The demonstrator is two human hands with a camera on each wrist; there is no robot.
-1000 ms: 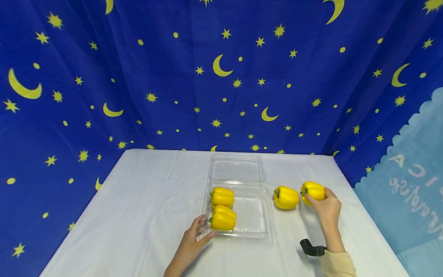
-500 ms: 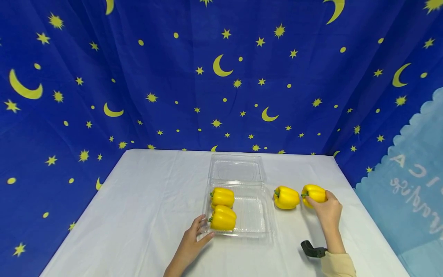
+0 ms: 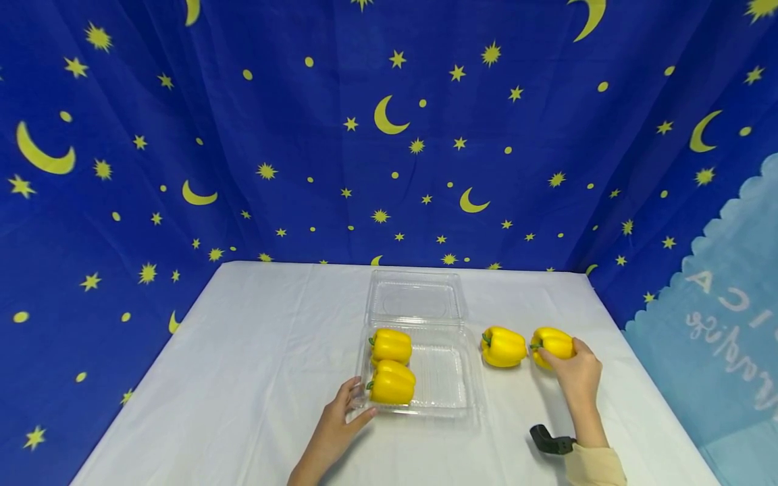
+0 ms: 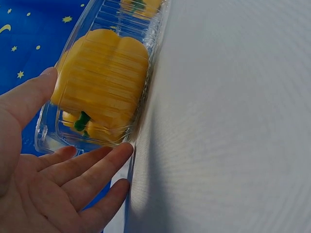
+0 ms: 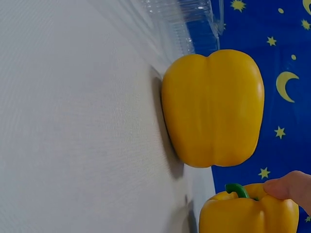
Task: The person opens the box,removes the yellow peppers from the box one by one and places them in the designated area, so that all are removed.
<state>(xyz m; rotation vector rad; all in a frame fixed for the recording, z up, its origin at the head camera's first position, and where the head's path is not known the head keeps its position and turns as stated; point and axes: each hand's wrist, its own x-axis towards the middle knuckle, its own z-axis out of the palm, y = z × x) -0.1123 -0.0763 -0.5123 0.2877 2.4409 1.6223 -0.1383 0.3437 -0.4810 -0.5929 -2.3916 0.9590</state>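
Observation:
My right hand (image 3: 579, 374) grips a yellow bell pepper (image 3: 552, 344) at the right of the table, with thumb and fingers round its near right side. The right wrist view shows the thumb on this green-stemmed pepper (image 5: 250, 216). Just left of it, a second yellow bell pepper (image 3: 504, 347) lies on the cloth. A clear plastic clamshell container (image 3: 440, 378) lies opened flat in the middle. Along its left side sit two more yellow bell peppers (image 3: 392, 383), one behind the other. My left hand (image 3: 337, 418) rests its extended fingers and thumb at the container's near left corner.
The clear lid (image 3: 416, 297) lies folded back behind the container. White cloth (image 3: 255, 378) covers the table. Behind and beside it hangs a blue curtain (image 3: 316, 148) with yellow moons and stars. A black wrist mount (image 3: 550, 440) sticks out from my right wrist.
My right hand has shifted its bell pepper slightly toward me, nearly level with the pepper beside it. The left hand, the container and the other peppers have stayed put.

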